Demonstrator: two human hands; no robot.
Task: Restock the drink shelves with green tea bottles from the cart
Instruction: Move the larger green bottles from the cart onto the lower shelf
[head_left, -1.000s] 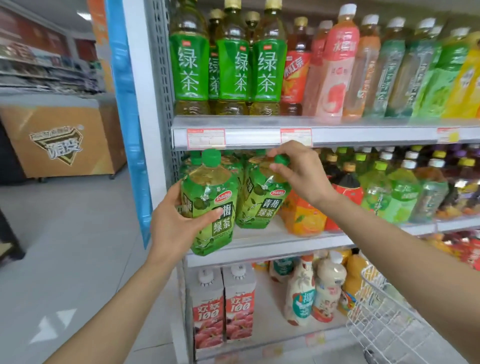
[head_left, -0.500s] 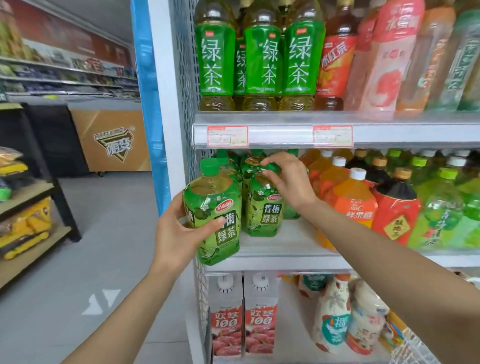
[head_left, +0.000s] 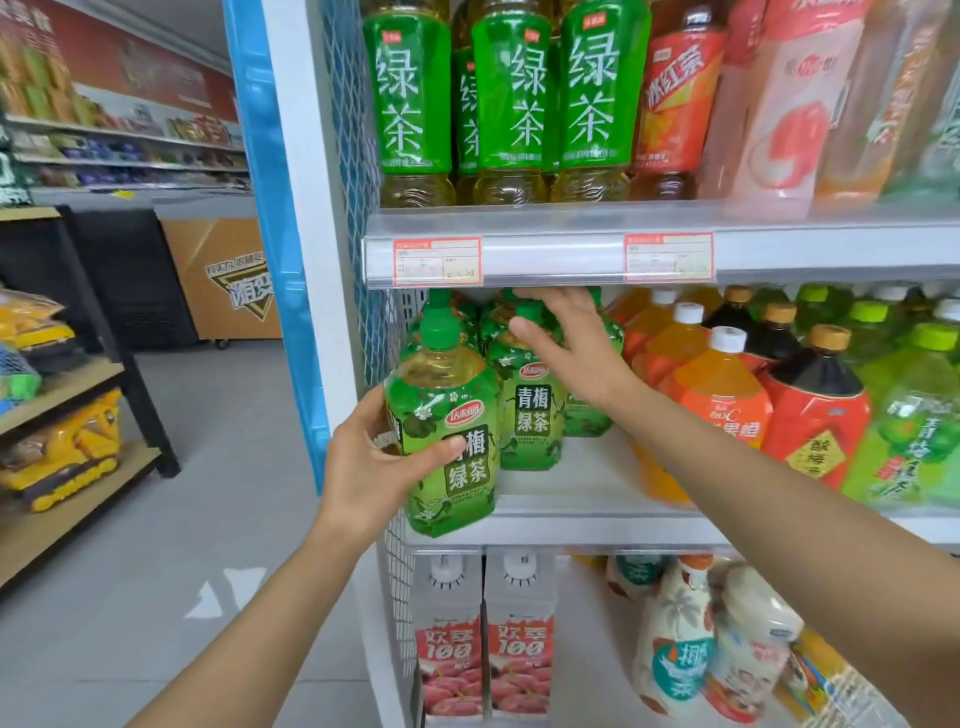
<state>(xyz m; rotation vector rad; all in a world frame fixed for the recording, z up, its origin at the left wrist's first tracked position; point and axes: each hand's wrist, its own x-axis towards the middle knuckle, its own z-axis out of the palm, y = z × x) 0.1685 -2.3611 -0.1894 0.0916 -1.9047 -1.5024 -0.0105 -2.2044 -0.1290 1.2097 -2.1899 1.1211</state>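
Left hand (head_left: 374, 467): grasping 1 green tea bottle (head_left: 447, 431) by its body, at the shelf's (head_left: 597, 525) front left corner.
Shelved bottle (head_left: 532, 415): upright, just behind.
Right hand (head_left: 576, 348): over its cap; grip unclear.

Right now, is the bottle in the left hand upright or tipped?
Nearly upright: the green tea bottle in the left hand has its cap almost straight above its base.
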